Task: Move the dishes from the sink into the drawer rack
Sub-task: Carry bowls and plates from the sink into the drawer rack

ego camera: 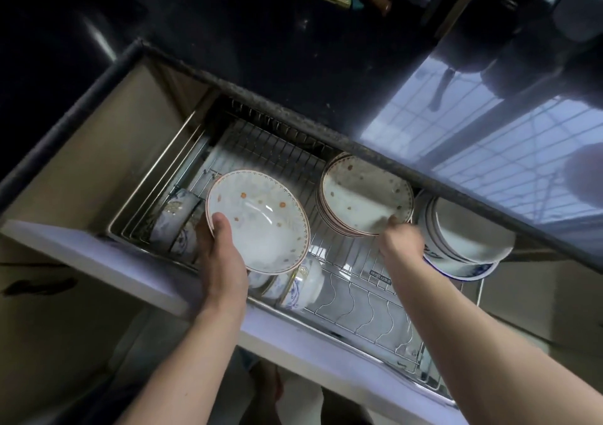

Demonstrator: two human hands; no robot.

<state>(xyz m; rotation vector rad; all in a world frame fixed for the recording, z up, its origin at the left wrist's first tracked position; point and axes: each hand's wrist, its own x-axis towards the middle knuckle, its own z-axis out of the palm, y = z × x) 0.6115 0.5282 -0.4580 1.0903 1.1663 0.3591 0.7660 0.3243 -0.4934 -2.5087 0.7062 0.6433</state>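
Note:
The drawer rack (359, 313) is pulled out below the dark countertop. My left hand (220, 251) grips a white plate with orange dots (261, 219) by its near rim, thumb on top, above the rack's left half. My right hand (399, 238) pinches the lower edge of the top plate in a stack of matching dotted plates (362, 193) standing in the rack's middle. To the right, blue-and-white bowls (466, 245) lean stacked under the counter edge. Small blue-patterned cups (177, 225) sit at the left, and one cup (303, 284) lies under the held plate.
The glossy black countertop (293, 66) overhangs the back of the drawer and reflects a window grille at right. The white drawer front (137, 268) runs along the near side. Bare wire slots (375, 320) fill the rack's front right.

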